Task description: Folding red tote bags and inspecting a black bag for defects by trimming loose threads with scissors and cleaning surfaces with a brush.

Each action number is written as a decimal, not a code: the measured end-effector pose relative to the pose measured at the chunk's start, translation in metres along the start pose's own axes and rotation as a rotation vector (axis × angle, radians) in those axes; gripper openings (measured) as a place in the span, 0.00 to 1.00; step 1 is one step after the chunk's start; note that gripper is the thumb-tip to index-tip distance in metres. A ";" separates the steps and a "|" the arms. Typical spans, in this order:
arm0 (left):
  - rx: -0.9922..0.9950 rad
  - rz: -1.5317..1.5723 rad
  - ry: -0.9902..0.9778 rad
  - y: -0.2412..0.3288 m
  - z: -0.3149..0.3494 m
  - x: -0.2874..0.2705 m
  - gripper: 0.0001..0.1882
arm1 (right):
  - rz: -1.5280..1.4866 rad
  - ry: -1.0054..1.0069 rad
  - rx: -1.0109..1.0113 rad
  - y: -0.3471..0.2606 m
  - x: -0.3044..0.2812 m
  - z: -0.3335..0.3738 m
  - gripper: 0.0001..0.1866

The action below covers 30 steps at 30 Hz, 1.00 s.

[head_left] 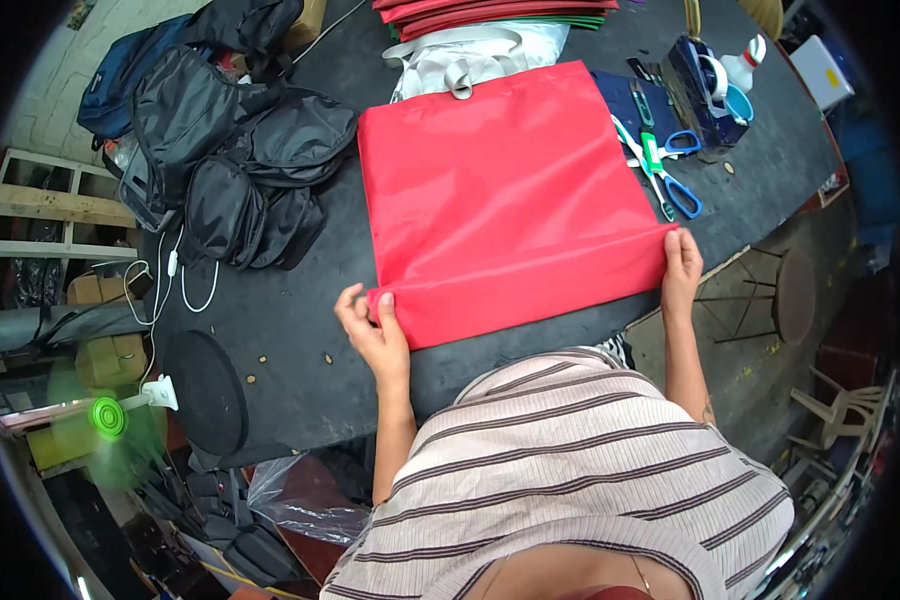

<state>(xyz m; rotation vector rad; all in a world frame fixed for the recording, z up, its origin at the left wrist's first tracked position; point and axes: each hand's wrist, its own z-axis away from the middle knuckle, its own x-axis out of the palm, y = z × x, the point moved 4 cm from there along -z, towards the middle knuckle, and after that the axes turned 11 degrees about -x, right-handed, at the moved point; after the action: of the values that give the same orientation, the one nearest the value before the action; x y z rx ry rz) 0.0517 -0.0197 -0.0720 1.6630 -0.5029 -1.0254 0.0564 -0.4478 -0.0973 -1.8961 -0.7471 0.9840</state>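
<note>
A large piece of smooth red fabric lies flat on the dark table, with its near edge folded over into a wide band. At the near left corner, my left hand pinches the end of the fold, thumb on top. My right hand grips the fold's other end at the right corner, with its fingers closed on the cloth. The band stretches between both hands. Touching the fabric's far edge are grey straps over a white bundle; I cannot tell whether they are joined to the red piece.
Black backpacks are heaped at the left. To the right lie blue-handled scissors, a green cutter and a dark tool box beside a spray bottle. Folded red fabrics are stacked at the back. A green fan stands lower left.
</note>
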 end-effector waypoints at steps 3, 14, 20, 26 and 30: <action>-0.050 -0.390 -0.088 -0.002 -0.005 0.010 0.19 | 0.683 -0.153 -0.131 -0.011 0.008 -0.001 0.12; 0.073 -0.496 -0.027 -0.005 -0.010 0.007 0.16 | 0.797 -0.227 -0.078 -0.016 0.014 -0.008 0.18; 0.193 -0.690 -0.005 0.028 -0.010 0.012 0.18 | 0.858 -0.235 -0.088 -0.010 0.019 -0.007 0.17; 0.801 -0.579 -0.545 0.077 0.050 0.092 0.29 | 0.868 -0.234 -0.122 -0.012 0.019 -0.007 0.16; 0.699 -0.733 -0.724 0.055 0.054 0.125 0.31 | 0.827 -0.262 -0.081 -0.023 0.020 -0.011 0.15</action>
<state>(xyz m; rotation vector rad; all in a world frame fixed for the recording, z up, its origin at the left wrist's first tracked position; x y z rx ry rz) 0.0833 -0.1631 -0.0715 2.1180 -0.8038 -2.2184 0.0739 -0.4261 -0.0807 -2.2111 -0.1041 1.7470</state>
